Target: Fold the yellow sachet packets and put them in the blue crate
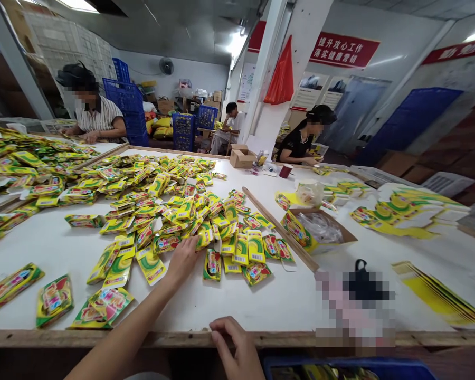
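My left hand [186, 259] stretches forward over the white table to the near side of a heap of small printed cardboard boxes [170, 208]. Its fingers are bent against one small yellow box [205, 237], gripping its near end; the fingertips are partly hidden. The boxes are flat, yellow and green with red and pink print, some with raised end flaps. My right hand [237, 345] is at the table's front edge, fingers curled, with a small gap between thumb and forefinger and nothing held. Several loose boxes, such as one printed box [55, 301], lie left of my forearm.
A wooden strip [279, 227] divides the table; right of it stand an open carton with clear plastic bags [324, 227] and stacked flat yellow cartons [439, 290]. A blue crate [414, 364] sits below the front edge. Co-workers sit across the table and farther back.
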Demonstrator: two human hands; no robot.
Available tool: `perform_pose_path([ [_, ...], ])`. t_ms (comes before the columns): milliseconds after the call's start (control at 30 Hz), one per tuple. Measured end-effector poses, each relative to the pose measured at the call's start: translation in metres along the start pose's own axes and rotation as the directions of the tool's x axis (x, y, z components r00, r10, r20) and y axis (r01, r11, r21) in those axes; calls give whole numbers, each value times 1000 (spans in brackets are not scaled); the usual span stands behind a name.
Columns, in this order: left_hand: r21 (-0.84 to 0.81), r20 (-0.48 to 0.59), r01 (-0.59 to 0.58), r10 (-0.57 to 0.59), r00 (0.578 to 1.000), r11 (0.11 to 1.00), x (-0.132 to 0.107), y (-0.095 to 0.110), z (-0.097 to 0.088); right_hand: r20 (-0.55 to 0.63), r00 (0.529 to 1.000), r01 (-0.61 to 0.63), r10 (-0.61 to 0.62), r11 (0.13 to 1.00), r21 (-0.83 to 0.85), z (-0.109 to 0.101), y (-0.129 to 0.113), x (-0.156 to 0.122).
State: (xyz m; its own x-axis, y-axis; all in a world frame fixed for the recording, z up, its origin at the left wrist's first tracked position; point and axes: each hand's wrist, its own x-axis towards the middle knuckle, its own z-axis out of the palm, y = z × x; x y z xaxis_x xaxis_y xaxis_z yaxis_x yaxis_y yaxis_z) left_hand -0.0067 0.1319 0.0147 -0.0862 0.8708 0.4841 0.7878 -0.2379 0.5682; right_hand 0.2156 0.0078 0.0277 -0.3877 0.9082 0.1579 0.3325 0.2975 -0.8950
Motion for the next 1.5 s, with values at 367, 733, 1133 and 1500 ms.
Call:
perform_pose_path([
  [367, -688, 363, 377, -157, 919, 620, -106, 58, -39, -215, 977, 48, -17, 989, 142, 13, 9, 22],
  [733, -605, 437, 385, -114, 892, 697, -107, 51, -47, -129, 990, 81, -63, 988, 135, 17, 8, 44],
  [1133, -668, 165, 293, -248, 955, 683, -107, 50, -31, -272, 959, 132, -83, 977, 168, 32, 8, 56],
  [1500, -566, 128, 268, -238, 963, 780, -100, 66, -46, -205, 963, 197, -176, 976, 90, 28, -7, 58],
])
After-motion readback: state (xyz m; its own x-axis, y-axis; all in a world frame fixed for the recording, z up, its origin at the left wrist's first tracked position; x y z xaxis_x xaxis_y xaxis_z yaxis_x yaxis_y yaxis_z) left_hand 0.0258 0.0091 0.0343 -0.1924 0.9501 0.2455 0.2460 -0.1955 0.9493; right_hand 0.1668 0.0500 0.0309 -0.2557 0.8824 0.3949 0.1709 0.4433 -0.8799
